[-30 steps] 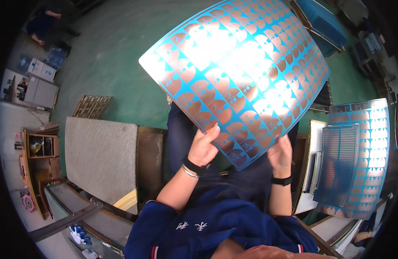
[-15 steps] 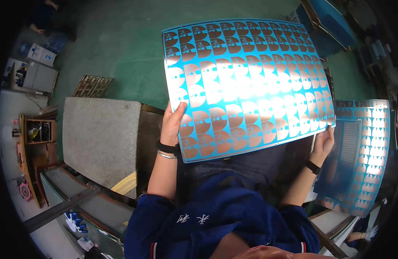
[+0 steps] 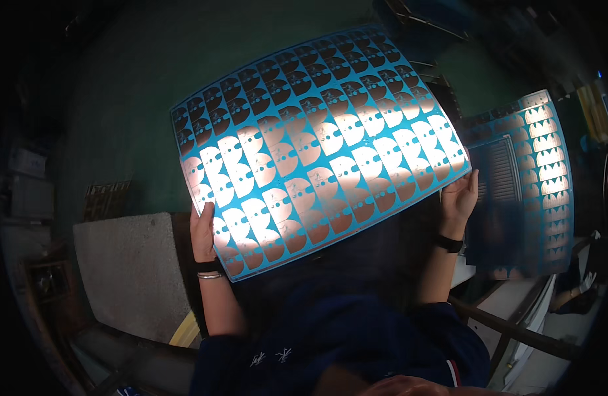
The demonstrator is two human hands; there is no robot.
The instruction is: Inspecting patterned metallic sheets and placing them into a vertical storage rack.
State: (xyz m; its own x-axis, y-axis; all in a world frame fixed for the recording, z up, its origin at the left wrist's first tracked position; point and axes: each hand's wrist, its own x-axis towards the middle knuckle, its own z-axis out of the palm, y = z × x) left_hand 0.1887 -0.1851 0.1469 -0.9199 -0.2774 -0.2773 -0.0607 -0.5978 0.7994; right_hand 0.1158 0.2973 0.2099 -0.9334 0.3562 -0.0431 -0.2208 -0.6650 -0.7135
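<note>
Blue sheet [image 3: 317,145] of copper half-discs fills mid-frame. Your left hand [image 3: 202,231] grips its lower-left edge, and your right hand [image 3: 459,198] is clamped on the right edge.

We hold a blue sheet [image 3: 317,145] patterned with rows of copper half-discs up before us, tilted, its right end higher. Our left hand [image 3: 203,231] grips its lower left edge; our right hand [image 3: 459,198] grips the right edge. Glare falls across its middle. A similar sheet [image 3: 535,185] lies to the right. A grey mat [image 3: 129,270] lies lower left.
</note>
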